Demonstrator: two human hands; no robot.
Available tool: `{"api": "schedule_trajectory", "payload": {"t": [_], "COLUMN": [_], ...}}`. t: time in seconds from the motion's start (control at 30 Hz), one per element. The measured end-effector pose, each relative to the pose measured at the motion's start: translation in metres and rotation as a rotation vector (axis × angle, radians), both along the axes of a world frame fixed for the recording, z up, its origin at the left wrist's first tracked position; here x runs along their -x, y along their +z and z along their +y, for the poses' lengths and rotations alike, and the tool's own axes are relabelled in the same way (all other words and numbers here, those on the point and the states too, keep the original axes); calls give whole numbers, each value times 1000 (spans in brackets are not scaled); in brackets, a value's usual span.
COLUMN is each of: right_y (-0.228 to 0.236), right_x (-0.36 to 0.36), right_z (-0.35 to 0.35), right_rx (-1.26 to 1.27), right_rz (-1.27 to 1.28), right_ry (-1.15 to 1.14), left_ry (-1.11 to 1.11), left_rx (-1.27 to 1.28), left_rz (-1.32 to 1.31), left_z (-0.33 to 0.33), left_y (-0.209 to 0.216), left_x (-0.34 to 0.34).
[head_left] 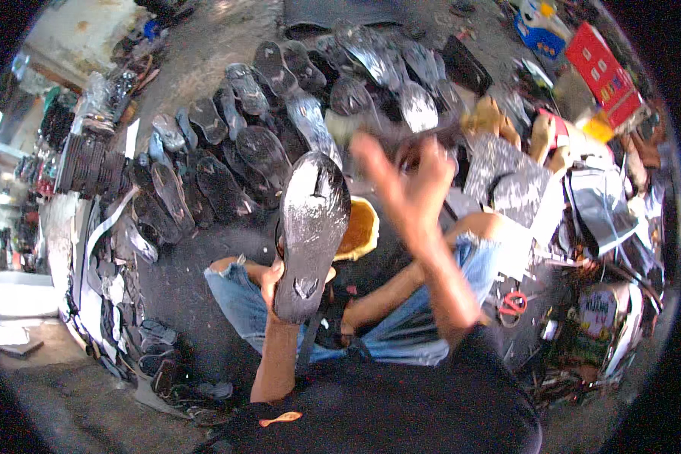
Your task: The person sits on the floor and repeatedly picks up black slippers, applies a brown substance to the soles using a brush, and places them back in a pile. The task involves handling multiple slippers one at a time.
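Note:
My left hand (273, 281) grips the heel end of a black shoe sole (310, 234), its broad end pointing away from me. The sole's far half shines as if wet, and a dark slot shows near that end. To the right, my right hand (416, 189) is raised and smeared by motion. A pale blurred streak lies by its fingertips, and I cannot make out whether the hand holds anything. Partly behind the sole sits a yellow-rimmed bowl (367, 227) with amber-brown contents, between my crossed legs.
Rows of black soles (261, 155) cover the floor ahead, several of them glossy. On the right are grey patterned sheets (499, 174), tan foot-shaped forms (541, 136), a red box (601, 76) and red-handled scissors (511, 304). Piled scraps (113, 287) line the left side.

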State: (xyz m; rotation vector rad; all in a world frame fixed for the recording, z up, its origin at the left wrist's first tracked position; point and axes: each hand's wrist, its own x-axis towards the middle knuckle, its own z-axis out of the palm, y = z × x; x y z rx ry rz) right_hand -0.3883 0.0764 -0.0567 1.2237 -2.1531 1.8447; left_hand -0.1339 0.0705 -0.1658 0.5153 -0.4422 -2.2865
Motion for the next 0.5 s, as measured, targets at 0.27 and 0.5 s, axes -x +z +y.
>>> {"api": "schedule_trajectory", "payload": {"t": [0.27, 0.5], "right_y": [-22, 8], "right_x": [6, 24], "right_z": [4, -11], "right_rx": [88, 34], "right_rz": [97, 131], "right_ry": [351, 582], "left_ry": [41, -162], "left_rx": [188, 72], "left_rz": [-192, -33], "left_z": [-6, -5], "left_y": [-24, 5], "left_x": [-5, -6]}}
